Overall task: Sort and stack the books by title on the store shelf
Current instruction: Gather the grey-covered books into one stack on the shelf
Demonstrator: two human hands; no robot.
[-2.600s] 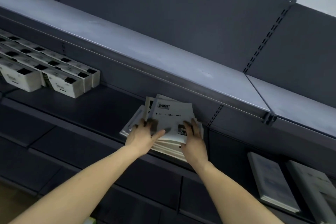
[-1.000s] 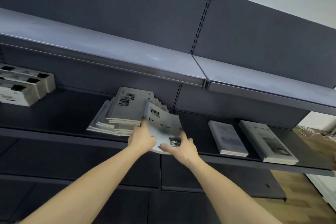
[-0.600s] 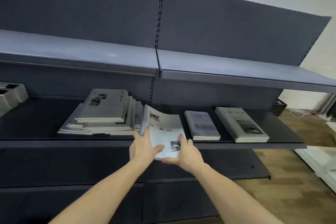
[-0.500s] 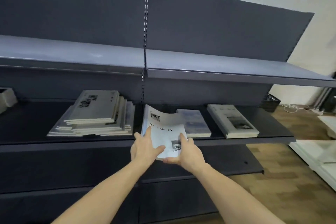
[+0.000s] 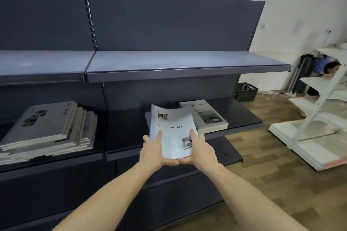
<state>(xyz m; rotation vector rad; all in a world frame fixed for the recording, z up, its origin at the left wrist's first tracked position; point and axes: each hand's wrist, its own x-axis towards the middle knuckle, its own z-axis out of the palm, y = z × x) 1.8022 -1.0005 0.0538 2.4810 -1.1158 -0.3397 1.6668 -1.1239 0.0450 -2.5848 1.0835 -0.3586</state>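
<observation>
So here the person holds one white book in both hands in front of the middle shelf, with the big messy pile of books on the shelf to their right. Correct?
Not quite: the side is wrong. The head view shows the messy pile on the middle shelf to the person's left, not right. The rest stands: the left hand and right hand both hold one white book in front of that shelf.

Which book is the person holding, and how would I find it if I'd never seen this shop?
Look at the dark store shelf with books lying flat on it. In front of its middle, the left hand and the right hand hold one white book. It alone is lifted and bending; the messy pile and the small stack lie on the shelf.
</observation>
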